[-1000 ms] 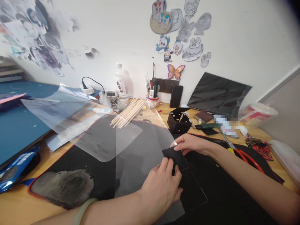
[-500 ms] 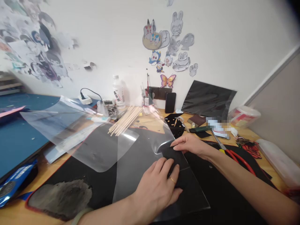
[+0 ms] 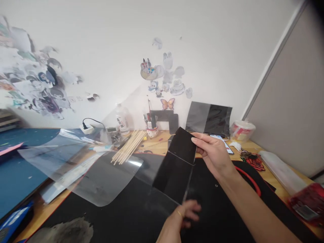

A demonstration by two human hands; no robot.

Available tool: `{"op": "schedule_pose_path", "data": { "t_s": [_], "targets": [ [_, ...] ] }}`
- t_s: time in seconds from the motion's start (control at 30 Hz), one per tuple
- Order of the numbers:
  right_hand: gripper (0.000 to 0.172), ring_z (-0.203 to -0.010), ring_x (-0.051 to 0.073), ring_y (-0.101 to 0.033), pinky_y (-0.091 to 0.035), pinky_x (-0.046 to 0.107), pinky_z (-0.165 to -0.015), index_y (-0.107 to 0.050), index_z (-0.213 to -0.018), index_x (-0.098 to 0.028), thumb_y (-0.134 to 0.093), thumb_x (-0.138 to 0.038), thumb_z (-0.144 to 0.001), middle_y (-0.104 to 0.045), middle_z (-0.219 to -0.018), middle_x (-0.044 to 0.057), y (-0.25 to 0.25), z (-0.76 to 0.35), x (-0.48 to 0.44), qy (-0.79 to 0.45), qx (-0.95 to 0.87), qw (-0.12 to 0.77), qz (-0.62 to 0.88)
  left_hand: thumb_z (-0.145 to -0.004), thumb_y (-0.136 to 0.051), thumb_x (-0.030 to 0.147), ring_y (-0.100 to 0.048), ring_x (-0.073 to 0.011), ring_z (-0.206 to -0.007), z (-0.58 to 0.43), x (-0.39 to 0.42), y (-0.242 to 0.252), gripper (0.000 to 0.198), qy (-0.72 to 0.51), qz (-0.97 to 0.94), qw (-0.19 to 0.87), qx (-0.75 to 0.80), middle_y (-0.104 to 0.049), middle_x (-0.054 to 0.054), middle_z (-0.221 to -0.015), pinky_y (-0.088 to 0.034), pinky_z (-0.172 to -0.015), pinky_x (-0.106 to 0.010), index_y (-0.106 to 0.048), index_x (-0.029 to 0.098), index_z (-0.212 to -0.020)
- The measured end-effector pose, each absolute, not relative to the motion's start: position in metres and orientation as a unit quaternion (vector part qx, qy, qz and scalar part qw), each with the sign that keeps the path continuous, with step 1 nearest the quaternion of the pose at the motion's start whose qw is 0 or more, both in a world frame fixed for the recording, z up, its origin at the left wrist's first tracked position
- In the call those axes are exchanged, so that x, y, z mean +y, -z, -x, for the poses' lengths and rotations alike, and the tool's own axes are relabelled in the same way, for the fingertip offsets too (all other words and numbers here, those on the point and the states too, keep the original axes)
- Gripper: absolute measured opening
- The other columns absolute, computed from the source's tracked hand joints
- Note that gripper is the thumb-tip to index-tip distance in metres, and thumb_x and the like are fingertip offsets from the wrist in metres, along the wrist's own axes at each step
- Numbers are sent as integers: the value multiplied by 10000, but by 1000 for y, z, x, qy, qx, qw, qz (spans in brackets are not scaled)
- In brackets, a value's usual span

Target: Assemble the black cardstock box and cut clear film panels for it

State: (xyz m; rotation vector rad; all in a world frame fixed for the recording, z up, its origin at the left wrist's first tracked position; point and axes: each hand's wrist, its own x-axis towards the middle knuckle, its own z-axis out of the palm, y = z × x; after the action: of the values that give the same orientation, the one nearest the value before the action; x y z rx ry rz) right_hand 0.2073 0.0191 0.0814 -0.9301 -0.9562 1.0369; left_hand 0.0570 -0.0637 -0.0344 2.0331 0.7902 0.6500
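Observation:
My right hand (image 3: pixel 211 150) is closed, pinching the upper right edge of a black sheet (image 3: pixel 174 175) between thumb and fingers. A pale line crosses the sheet, which is tilted up off the black mat (image 3: pixel 118 222). Clear film seems to lie with it and spread to the left; its exact edges are hard to make out. Below the sheet's lower corner is my left hand (image 3: pixel 183 216), blurred, with fingers apart and curved. Whether it touches the film there I cannot tell.
Another clear sheet (image 3: pixel 101 182) lies on the left. Wooden sticks (image 3: pixel 129 146), a pen cup (image 3: pixel 152 131), a bottle (image 3: pixel 122 119) and a phone (image 3: pixel 173 124) stand or lie behind. Red handles (image 3: pixel 249 179) and a plastic tub (image 3: pixel 243 130) are on the right.
The black sheet and film have come up off the mat in my right hand. My left hand has left the sheet's surface and moved down to its lower corner. The view has shifted.

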Motion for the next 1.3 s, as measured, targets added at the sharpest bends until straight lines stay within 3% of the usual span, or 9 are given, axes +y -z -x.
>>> {"op": "schedule_pose_path", "data": {
  "t_s": [0.07, 0.13, 0.2, 0.3, 0.43, 0.63, 0.8, 1.13, 1.3],
  "targets": [
    [206, -697, 129, -630, -518, 234, -629, -713, -791, -165, -735, -215, -593, -702, -770, 16, -76, -191, 18, -429, -383, 722, 385, -628, -729, 364, -508, -231, -1118, -70, -51, 24, 762, -429, -636, 542, 342, -456, -121, -1310, -427, -932, -368, -351, 226, -1276],
    [209, -719, 142, -637, -523, 251, -639, -709, -813, -163, -723, -222, -613, -705, -816, 24, -71, -177, 18, -408, -358, 754, 370, -614, -736, 375, -452, -236, -1181, -85, -40, 5, 732, -575, -502, 572, 298, -424, -96, -1342, -350, -1004, -381, -392, 239, -1246],
    [217, -767, 163, -643, -529, 272, -662, -706, -833, -167, -717, -229, -626, -703, -884, 35, -68, -168, 18, -394, -340, 774, 362, -652, -717, 336, -441, -225, -1196, -100, -30, -17, 560, -661, -416, 578, 239, -527, -79, -1243, -310, -1033, -357, -501, 213, -1155],
    [253, -802, 155, -639, -526, 240, -660, -703, -864, -178, -728, -230, -617, -696, -929, 33, -67, -163, 17, -382, -308, 792, 364, -737, -645, 298, -527, -219, -1103, -118, -15, -47, 331, -727, -294, 593, 180, -633, -78, -1077, -369, -984, -344, -605, 161, -1035],
    [306, -747, 98, -629, -506, 151, -615, -706, -851, -192, -768, -216, -552, -695, -887, 3, -74, -163, 16, -382, -253, 804, 378, -747, -629, 337, -606, -225, -956, -130, 0, -65, 268, -728, -199, 627, 193, -670, -98, -976, -451, -881, -357, -663, 117, -898],
    [354, -762, 118, -629, -510, 156, -569, -697, -877, -168, -770, -223, -534, -687, -921, 32, -68, -161, 19, -389, -236, 802, 387, -692, -683, 294, -614, -197, -910, -132, 20, -56, 303, -730, -170, 620, 232, -649, -95, -1021, -488, -809, -318, -645, 124, -940],
    [379, -757, 138, -632, -521, 198, -569, -687, -907, -157, -759, -232, -543, -677, -963, 43, -52, -159, 29, -394, -226, 791, 409, -675, -686, 274, -628, -169, -808, -128, 31, -47, 287, -718, -161, 618, 277, -661, -79, -940, -511, -687, -267, -648, 126, -918],
    [365, -901, 158, -594, -482, 183, -578, -690, -936, -186, -737, -281, -587, -649, -1079, 34, -40, -159, 38, -360, -235, 784, 448, -673, -684, 261, -610, -170, -863, -124, 43, -40, 252, -721, -195, 592, 304, -664, -76, -935, -484, -759, -273, -662, 120, -882],
    [354, -693, 93, -543, -405, 183, -518, -697, -916, -182, -737, -293, -582, -667, -971, 21, -44, -162, 36, -363, -243, 770, 466, -638, -693, 177, -599, -108, -683, -119, 41, -52, 170, -717, -163, 617, 280, -650, -30, -807, -480, -576, -195, -649, 127, -795]
  ]
}}
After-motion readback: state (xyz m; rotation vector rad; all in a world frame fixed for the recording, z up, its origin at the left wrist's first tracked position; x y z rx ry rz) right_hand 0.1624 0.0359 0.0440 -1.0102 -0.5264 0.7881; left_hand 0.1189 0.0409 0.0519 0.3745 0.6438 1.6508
